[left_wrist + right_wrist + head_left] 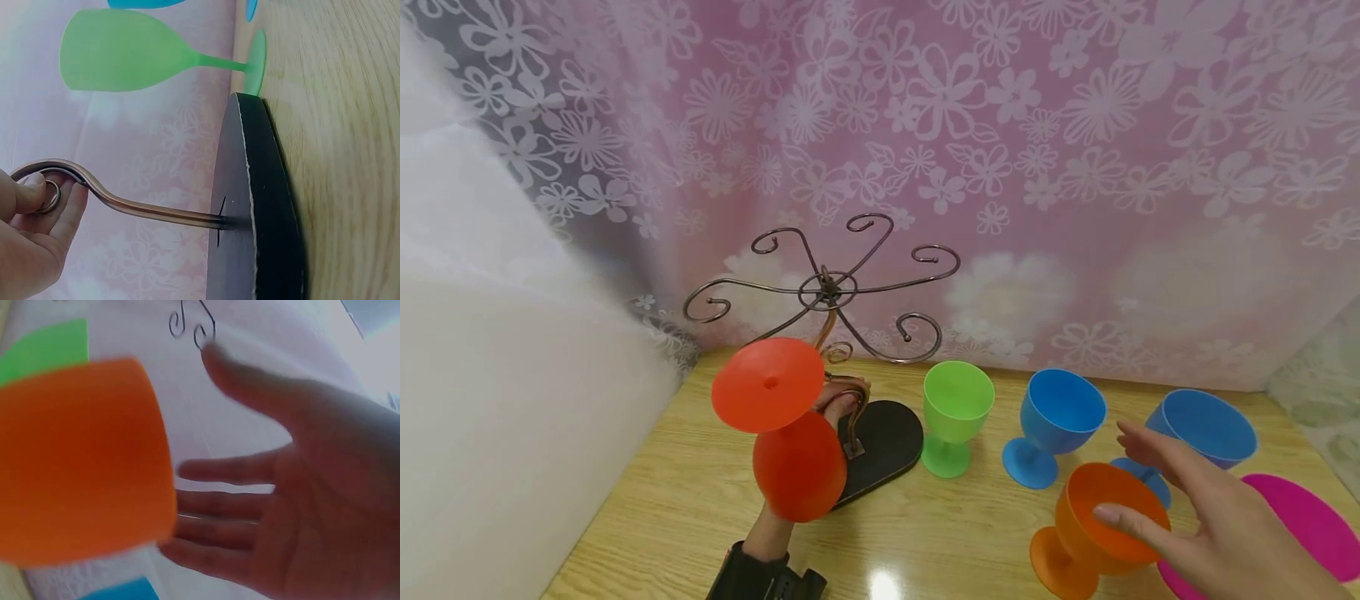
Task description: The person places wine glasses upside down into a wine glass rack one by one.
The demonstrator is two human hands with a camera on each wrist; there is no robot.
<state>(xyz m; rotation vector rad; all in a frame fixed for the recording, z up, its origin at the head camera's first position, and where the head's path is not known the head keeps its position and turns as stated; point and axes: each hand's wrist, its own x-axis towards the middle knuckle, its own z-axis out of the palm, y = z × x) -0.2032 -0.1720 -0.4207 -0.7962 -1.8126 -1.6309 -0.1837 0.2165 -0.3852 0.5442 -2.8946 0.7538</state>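
My left hand grips the bent bronze stem of a metal goblet rack, thumb and fingers at its small ring. A red goblet hangs upside down from the rack, foot uppermost, and hides part of that hand and wrist. My right hand is over an upright orange goblet, thumb spread from straight fingers. In the right wrist view the fingertips are right at the orange bowl's rim.
A green goblet stands beside the rack's black base. To its right are a blue goblet, a lighter blue goblet and a magenta goblet. A floral curtain hangs behind the wooden table.
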